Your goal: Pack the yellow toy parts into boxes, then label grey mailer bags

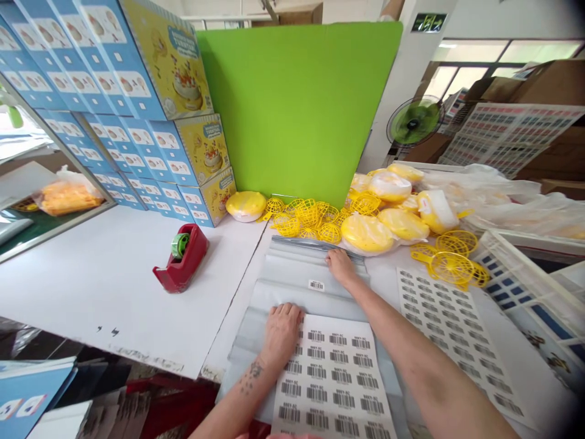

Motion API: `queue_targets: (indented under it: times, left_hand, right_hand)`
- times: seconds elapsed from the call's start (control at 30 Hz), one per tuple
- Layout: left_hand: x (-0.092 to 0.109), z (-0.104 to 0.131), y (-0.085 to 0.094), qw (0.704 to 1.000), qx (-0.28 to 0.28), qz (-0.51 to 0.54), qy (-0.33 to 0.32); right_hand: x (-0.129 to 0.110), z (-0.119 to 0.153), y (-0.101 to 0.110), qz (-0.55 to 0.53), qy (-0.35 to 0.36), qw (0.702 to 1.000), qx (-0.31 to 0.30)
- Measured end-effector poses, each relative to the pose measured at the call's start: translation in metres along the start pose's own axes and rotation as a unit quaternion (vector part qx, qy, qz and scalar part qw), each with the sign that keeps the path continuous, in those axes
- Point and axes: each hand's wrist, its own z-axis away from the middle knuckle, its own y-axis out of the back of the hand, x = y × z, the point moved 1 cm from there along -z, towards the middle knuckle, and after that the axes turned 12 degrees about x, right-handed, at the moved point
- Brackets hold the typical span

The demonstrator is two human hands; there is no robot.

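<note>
Grey plastic mailing bags (pixel 260 292) lie stacked in front of me, and a small barcode label (pixel 315 285) is stuck on the top one. My right hand (pixel 340 265) is closed at the upper right part of the top bag, its fingers curled on the plastic. Lower down, my left hand (pixel 283 329) has its fingers bent together at the upper left corner of a sheet of barcode labels (pixel 336 381), which rests on the bags. The left fingertips are partly hidden.
A red tape dispenser (pixel 183 259) stands left. Blue and yellow boxes (pixel 159 140) are stacked beside a green board (pixel 301 110). Yellow plastic baskets (pixel 308 216) and bagged yellow items (pixel 368 233) lie behind the bags. Right are another label sheet (pixel 450 329) and a white crate (pixel 525 286).
</note>
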Motion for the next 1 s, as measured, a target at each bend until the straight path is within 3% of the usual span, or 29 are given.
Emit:
queue_targets:
  times: [0.23, 0.63, 1.0]
  left_hand:
    - [0.000, 0.001, 0.000, 1.000, 0.009, 0.002, -0.003]
    - [0.001, 0.002, 0.000, 1.000, 0.016, 0.008, -0.001]
    - [-0.001, 0.000, -0.002, 1.000, 0.019, 0.006, -0.013]
  right_hand:
    - [0.001, -0.008, -0.006, 0.004, -0.006, 1.000, 0.002]
    - [0.002, -0.003, -0.003, -0.020, 0.041, 0.999, 0.019]
    - [-0.011, 0.017, 0.038, -0.065, 0.145, 0.985, 0.070]
